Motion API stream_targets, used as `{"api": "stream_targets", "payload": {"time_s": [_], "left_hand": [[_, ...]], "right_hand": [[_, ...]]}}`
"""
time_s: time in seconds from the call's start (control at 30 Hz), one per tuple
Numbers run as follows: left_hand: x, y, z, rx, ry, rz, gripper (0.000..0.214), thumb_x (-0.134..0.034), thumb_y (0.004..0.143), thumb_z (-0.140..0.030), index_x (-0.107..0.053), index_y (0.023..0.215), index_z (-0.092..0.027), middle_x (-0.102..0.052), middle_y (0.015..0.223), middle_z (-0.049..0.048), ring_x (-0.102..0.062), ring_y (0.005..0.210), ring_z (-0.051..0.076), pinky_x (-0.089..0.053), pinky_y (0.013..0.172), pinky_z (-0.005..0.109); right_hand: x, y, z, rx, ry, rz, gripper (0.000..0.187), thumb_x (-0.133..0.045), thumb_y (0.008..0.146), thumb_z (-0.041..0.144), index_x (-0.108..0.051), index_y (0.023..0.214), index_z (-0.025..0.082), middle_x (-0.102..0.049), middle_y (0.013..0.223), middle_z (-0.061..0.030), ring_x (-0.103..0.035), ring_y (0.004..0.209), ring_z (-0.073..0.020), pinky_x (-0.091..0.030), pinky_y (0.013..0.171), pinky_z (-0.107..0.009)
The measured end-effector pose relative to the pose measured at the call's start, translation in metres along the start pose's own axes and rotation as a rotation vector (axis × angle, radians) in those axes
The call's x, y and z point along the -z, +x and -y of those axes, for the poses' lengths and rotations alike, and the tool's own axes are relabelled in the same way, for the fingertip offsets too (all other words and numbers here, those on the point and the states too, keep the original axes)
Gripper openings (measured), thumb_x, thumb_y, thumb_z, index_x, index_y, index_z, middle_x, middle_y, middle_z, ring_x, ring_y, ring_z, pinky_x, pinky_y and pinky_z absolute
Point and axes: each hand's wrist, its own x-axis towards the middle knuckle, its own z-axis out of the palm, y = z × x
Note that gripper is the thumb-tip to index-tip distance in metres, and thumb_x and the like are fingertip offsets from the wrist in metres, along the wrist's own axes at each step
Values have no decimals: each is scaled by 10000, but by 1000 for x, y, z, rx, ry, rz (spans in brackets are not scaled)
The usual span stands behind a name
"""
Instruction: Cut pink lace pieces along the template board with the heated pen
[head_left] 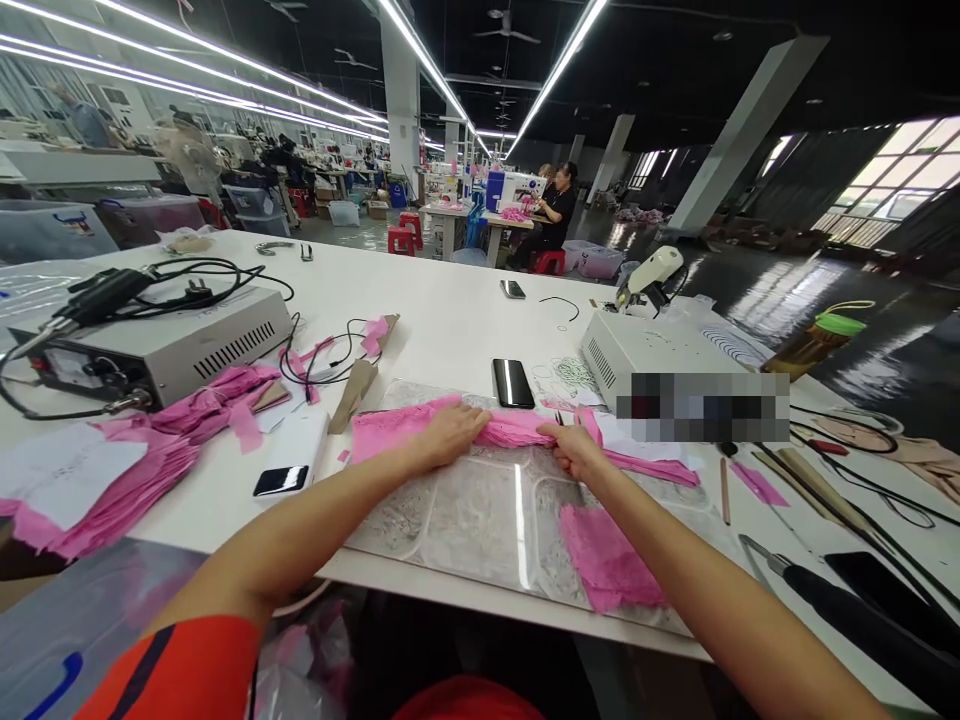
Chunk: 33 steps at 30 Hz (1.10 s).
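Around the centre of the frame, the worker's left hand [454,432] is lying flat with fingers loose on a long, crumpled, bright pink cloth [517,428], while the right hand [576,452] is pinching a fold. The cloth is stretching across a glossy grey flat board [476,525], a shiny black phone [513,384] sitting just beyond.

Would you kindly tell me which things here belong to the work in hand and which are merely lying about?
Seemingly in use: pink fabric touched by left hand and right hand; board beneath.
Seemingly lying about: black phone beyond the fabric; green-lidded bottle at far right.
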Motion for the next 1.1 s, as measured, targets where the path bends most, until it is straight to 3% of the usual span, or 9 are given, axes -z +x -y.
{"api": "stream_targets", "payload": {"time_s": [0.13,0.2,0.27,0.47,0.6,0.7,0.8,0.93,1.1], "left_hand": [[4,-7,9,-108,33,-15,191,-381,914,-82,-528,1020,-143,-631,934,114,-581,887,217,-388,842,343],[2,-17,8,-205,32,6,136,-413,918,-119,-533,957,-169,-629,873,77,-574,850,198,-388,849,315],[-1,-24,7,-270,31,20,116,-422,921,-134,-527,924,-183,-623,841,53,-565,817,184,-393,837,290],[-7,-11,24,-211,54,-48,210,-330,928,-93,-498,1051,-121,-613,857,105,-562,792,220,-396,784,343],[-6,-12,24,-244,66,-18,154,-431,896,-114,-556,974,-159,-637,872,97,-579,866,223,-404,817,348],[1,-30,18,-258,47,-1,259,-525,823,-101,-569,1056,-206,-625,1104,80,-561,1030,204,-406,890,323],[19,-49,18,-47,-57,-84,476,-540,768,-72,-515,1217,-231,-509,1324,50,-495,1179,169,-385,979,269],[38,-70,36,447,-102,-152,291,-503,862,-216,-582,1138,-174,-567,1178,81,-563,1064,199,-453,916,299],[34,-86,53,602,-53,-61,254,-644,795,-331,-647,991,-169,-624,999,74,-608,953,236,-492,814,327]], "right_hand": [[-4,-5,-3,7,1,17,281,-546,882,376,-580,981,115,-603,818,-24,-547,618,-83,-476,539,-228],[-2,-8,-9,-1,-9,38,252,-569,856,357,-557,780,117,-483,554,35,-361,406,-43,-288,376,-186],[1,-11,-15,-20,-25,64,273,-597,819,339,-492,647,156,-322,409,84,-206,330,-32,-132,339,-207],[-2,-7,-14,-21,-49,66,295,-557,835,339,-420,614,197,-239,349,104,-154,318,-34,-102,362,-213],[-4,-8,-13,22,-101,74,313,-553,834,390,-429,620,199,-245,348,99,-168,325,-36,-109,368,-212],[5,-15,-21,41,-182,81,339,-548,823,446,-448,613,199,-263,339,87,-187,309,-47,-86,359,-217],[18,-20,-29,82,-243,62,325,-539,818,443,-471,616,198,-258,337,91,-185,302,-50,-86,352,-219],[19,-29,-29,228,-284,38,291,-561,774,407,-498,592,189,-297,365,81,-198,326,-44,-133,354,-219],[-14,-39,-13,725,-398,36,226,-572,726,366,-650,708,154,-599,580,-22,-473,473,-106,-361,451,-238]]}}
